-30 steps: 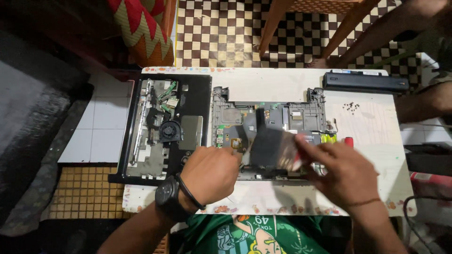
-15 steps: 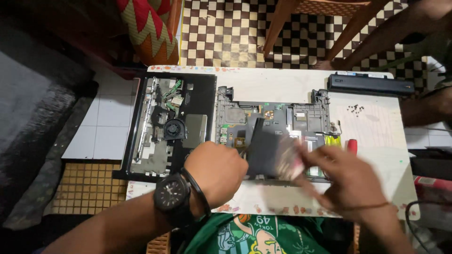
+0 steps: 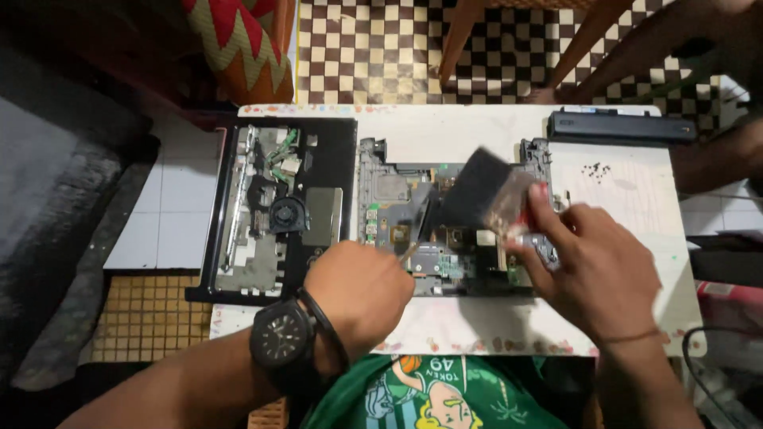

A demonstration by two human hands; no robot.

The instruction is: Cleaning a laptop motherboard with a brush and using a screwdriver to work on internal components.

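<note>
A: Brush status?
B: My right hand (image 3: 596, 274) fingers clamp the paintbrush (image 3: 486, 191), bristles over the motherboard (image 3: 445, 230) centre.
A: Left?
B: My left hand (image 3: 362, 290) is fisted at the board's 7 o'clock edge; bare table (image 3: 628, 187) at 3 o'clock.

This looks like a room in a home turned into a makeshift electronics repair spot. A low white surface (image 3: 477, 139), paint-flecked along its edges, sits on the floor. Beyond its far edge lies brown-and-cream checkered flooring (image 3: 373, 48) with wooden chair legs (image 3: 461, 36). Left of the surface are white floor tiles (image 3: 171, 214), a zigzag-patterned cushion (image 3: 238, 44) and a dark mat (image 3: 56, 199).
</note>
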